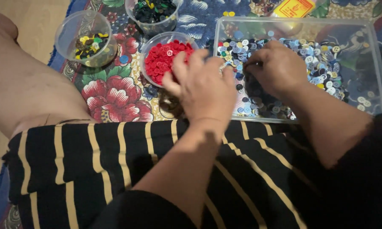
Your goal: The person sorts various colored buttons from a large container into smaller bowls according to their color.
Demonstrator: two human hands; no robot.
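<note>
Head view: a person sat on the floor, and the camera looked down on both hands above a flowered cloth [114, 95].
Left hand [203, 87]: it hovered between the bowl of red buttons [163, 57] and the clear tray [379, 91], back turned up, fingers spread and bent. Its grip was loose; I could not tell if a button lay under the palm.
Right hand [276, 68]: it reached into the tray, fingers curled down into the mixed buttons [318, 63]. If its grip closed on a button was hidden by the knuckles.
Mixed buttons: mostly blue, white and grey with some yellow, heaped in the left and middle part of the tray.
Red buttons: only red ones, in a round clear bowl just beside the tray's left edge, partly covered by the left hand's fingers.
Other bowls: one with yellow and dark buttons [89, 44] at the far left, one with dark green buttons [154, 12] at the top edge.
Near the camera: a black garment with yellow stripes [114, 161] covered the lap, and a bare leg [25, 93] lay at the left.
</note>
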